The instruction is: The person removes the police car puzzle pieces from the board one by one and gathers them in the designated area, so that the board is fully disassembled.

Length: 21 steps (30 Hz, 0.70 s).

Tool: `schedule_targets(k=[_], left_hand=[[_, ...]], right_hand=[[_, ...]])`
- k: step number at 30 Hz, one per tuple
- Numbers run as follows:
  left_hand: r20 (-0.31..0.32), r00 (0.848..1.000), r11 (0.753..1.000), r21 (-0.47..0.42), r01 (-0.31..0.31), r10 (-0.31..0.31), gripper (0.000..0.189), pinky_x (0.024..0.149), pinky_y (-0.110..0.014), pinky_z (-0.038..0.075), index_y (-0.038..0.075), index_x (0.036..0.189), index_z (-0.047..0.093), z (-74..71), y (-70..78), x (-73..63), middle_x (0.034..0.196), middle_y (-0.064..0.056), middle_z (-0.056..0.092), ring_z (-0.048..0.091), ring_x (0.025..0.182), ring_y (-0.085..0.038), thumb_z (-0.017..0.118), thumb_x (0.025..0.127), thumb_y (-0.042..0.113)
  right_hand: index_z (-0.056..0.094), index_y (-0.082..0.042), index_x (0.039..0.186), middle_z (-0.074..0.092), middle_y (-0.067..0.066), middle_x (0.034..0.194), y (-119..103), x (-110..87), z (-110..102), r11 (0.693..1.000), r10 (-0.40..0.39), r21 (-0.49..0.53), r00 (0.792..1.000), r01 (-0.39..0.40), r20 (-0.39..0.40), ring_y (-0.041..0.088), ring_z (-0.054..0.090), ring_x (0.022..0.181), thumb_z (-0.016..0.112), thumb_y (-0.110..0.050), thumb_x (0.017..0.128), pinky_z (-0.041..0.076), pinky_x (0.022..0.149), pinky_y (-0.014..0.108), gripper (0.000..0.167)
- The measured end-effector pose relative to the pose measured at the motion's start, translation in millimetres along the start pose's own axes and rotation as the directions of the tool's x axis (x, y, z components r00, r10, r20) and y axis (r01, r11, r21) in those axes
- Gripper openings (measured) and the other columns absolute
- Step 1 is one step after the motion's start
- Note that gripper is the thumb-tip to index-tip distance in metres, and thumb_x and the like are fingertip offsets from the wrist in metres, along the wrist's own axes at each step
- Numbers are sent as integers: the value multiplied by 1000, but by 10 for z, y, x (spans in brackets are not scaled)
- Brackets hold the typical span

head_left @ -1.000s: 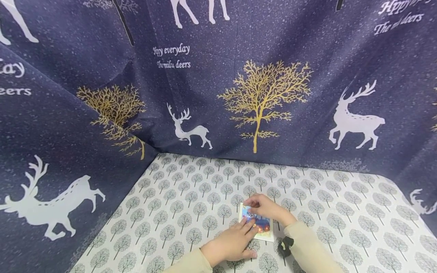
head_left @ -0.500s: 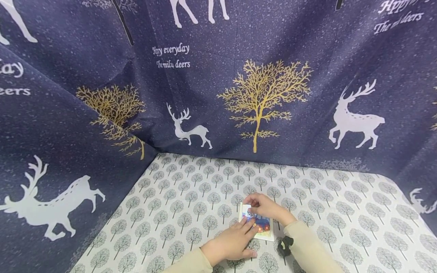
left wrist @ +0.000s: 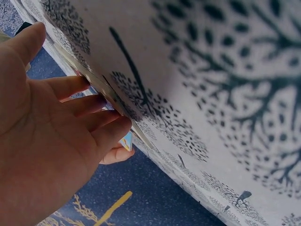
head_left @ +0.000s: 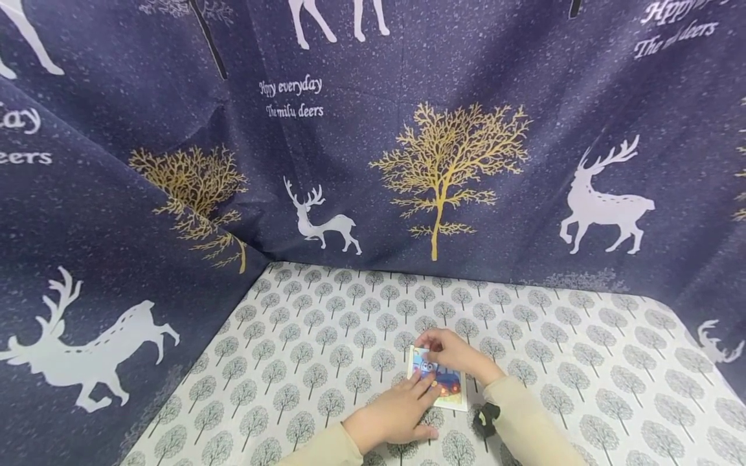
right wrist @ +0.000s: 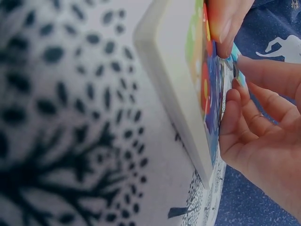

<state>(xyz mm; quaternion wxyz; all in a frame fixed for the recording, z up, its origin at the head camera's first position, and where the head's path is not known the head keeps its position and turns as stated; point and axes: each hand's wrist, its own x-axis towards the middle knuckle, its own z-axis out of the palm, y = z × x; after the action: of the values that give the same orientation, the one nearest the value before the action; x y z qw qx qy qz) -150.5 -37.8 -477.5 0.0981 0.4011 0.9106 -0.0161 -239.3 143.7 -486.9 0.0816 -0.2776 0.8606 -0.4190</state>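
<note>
A small picture puzzle point(head_left: 463, 396) with a white frame lies flat on the table, showing a blue cartoon figure with big eyes. My left hand point(head_left: 396, 414) rests on its lower left part, fingers stretched across the picture and thumb spread off to the side. Over the upper left corner is my right hand point(head_left: 457, 356). In the right wrist view its thumb and forefinger pinch a thin light-blue puzzle piece point(right wrist: 239, 70), tilted up from the board beside the left fingertips. A light-blue corner of the piece point(left wrist: 127, 140) also shows past the left fingers in the left wrist view.
The table is covered by a white cloth point(head_left: 326, 336) with grey trees. Dark blue curtains point(head_left: 361, 149) with deer and golden trees hang behind and at the left. A black object point(head_left: 486, 419) sits at the right sleeve's cuff.
Both hands hold nearly the same place. The upper left part of the picture under the right fingers looked whitish half a second ago and shows light blue now.
</note>
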Motion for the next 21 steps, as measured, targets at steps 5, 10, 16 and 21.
schedule_targets(k=[5, 10, 16, 21], left_hand=[[-13, 1000, 1000, 15, 3, -2, 77, 112, -36, 32, 16, 151, 31, 23, 0, -3, 157, -6, 25, 24, 144, -27, 45, 91, 62], [-1, 1000, 1000, -1, 1, -1, 77, 112, -36, 32, 16, 152, 31, -5, -5, -15, 158, -6, 25, 24, 144, -27, 46, 91, 61], [1, 1000, 1000, 0, 2, -2, 77, 113, -36, 31, 16, 151, 31, -27, 6, -26, 157, -6, 25, 24, 143, -27, 47, 91, 60], [-10, 1000, 1000, 9, 1, -1, 77, 112, -36, 32, 16, 152, 31, 3, 5, -10, 158, -6, 25, 25, 143, -27, 46, 91, 61]], right_hand=[[66, -1, 103, 60, 2, 85, -10, 7, 4, 1000, 15, 19, 1000, -15, 2, 11, 53, 75, 66, 0, 84, 47, 68, 23, 19], [66, -1, 104, 62, 3, 88, 7, 12, 9, 1000, -1, 20, 1000, 1, 8, 14, 58, 80, 66, -2, 86, 51, 73, 27, 18], [66, -2, 104, 64, 2, 90, 4, -3, 1, 1000, -9, 11, 1000, 9, -2, 19, 62, 86, 65, -5, 87, 54, 83, 43, 18], [66, -1, 104, 63, 2, 88, -5, -20, -25, 999, -28, 33, 1000, 29, -7, 19, 62, 86, 64, -3, 87, 53, 86, 46, 17]])
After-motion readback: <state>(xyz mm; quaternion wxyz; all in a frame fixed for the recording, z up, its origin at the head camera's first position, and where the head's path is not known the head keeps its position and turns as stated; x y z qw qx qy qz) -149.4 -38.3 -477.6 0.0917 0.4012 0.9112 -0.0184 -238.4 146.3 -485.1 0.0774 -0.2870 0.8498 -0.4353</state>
